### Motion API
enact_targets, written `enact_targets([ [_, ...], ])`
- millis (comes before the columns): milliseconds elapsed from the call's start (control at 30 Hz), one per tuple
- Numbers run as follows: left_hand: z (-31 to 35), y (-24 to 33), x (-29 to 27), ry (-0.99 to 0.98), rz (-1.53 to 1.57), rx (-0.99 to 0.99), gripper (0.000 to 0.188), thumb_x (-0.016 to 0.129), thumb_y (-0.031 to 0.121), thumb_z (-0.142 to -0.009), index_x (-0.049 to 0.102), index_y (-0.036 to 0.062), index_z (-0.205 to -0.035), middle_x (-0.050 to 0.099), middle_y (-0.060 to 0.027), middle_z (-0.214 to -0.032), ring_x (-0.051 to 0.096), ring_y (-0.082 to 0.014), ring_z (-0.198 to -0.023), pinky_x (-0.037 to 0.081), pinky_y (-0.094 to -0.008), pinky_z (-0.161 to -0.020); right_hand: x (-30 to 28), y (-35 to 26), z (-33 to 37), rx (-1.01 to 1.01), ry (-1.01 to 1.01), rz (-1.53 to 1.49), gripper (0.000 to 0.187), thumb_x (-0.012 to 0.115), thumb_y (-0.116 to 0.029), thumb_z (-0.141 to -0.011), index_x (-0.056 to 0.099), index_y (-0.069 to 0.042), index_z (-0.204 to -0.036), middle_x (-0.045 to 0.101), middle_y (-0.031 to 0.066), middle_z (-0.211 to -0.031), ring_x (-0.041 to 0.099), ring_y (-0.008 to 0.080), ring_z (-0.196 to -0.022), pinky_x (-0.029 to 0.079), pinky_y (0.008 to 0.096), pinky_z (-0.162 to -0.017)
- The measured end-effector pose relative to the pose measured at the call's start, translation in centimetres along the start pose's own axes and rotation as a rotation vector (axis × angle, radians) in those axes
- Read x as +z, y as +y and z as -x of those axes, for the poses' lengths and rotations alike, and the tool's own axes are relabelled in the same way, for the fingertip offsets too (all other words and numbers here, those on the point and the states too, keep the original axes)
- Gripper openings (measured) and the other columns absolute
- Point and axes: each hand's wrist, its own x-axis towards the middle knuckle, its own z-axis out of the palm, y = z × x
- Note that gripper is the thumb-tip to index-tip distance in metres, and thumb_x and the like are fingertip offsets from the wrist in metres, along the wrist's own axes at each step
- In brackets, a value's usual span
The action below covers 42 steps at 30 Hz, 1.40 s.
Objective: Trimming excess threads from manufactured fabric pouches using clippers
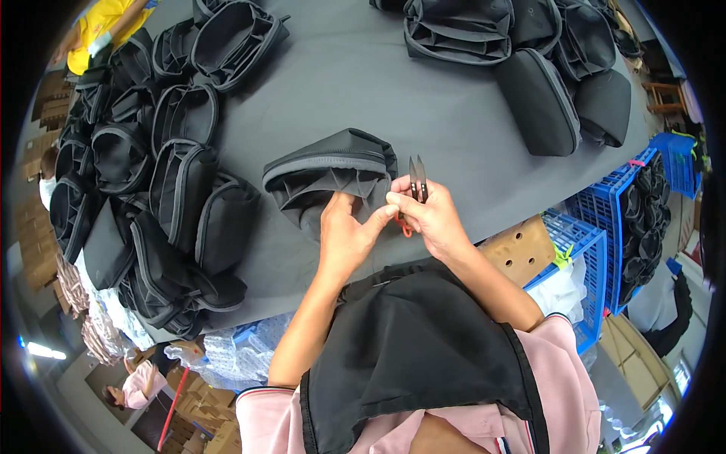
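Observation:
A black zippered pouch (333, 161) lies open on the grey-covered table in front of me, its mouth and inner dividers facing my body. My left hand (349, 236) grips its near side, with the fingers reaching into the opening and partly hidden there. Just to the right, my right hand (435, 218) holds a small pair of scissors (418, 178), the dark blades pointing away from me. A red-orange loop shows below that hand. Its thumb and forefinger pinch together at the pouch's right edge; anything between them is too small to make out.
Many black pouches (185, 181) are heaped along the table's left side. More pouches (538, 102) lie at the far right. Blue plastic crates (597, 250) and a brown cardboard piece (518, 251) stand by the right edge. Another person in yellow (102, 34) is at the far left.

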Motion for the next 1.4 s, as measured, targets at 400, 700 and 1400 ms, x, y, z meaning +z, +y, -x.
enact_targets([
  [400, -0.3, -1.0, 1.3, 0.133, 0.278, -0.019, 0.035, 0.076, 0.023, -0.072, 0.058, -0.0035, -0.087, 0.059, -0.0100, -0.081, 0.054, -0.0160, -0.070, 0.043, -0.0299, -0.063, 0.4, -2.6, 2.2, -0.535, 0.181, 0.911, 0.020, 0.064, -0.010, -0.080, 0.056, -0.003, -0.097, 0.055, 0.0018, -0.077, 0.055, 0.0092, -0.066, 0.044, 0.0247, -0.059],
  [700, 0.6, 0.2, 1.3, 0.031, -0.257, -0.168, 0.045, 0.076, 0.036, -0.069, 0.057, -0.0035, -0.080, 0.055, -0.0130, -0.076, 0.053, -0.0262, -0.068, 0.043, -0.0361, -0.062, -1.0, -0.3, -1.0, -0.053, 0.086, 0.278, 0.015, 0.063, -0.015, -0.082, 0.056, -0.002, -0.081, 0.050, -0.0012, -0.059, 0.042, 0.0036, -0.044, 0.032, 0.0228, -0.036],
  [1400, 0.2, -2.0, 2.3, 0.151, 0.286, -0.248, 0.023, 0.075, 0.007, -0.069, 0.062, -0.0025, -0.085, 0.059, -0.0058, -0.080, 0.052, -0.0111, -0.069, 0.043, -0.0258, -0.062, -0.6, -1.1, 2.1, -0.499, 0.209, 0.960, 0.022, 0.062, -0.013, -0.082, 0.056, -0.004, -0.101, 0.057, 0.0065, -0.080, 0.057, 0.0167, -0.062, 0.045, 0.0287, -0.056],
])
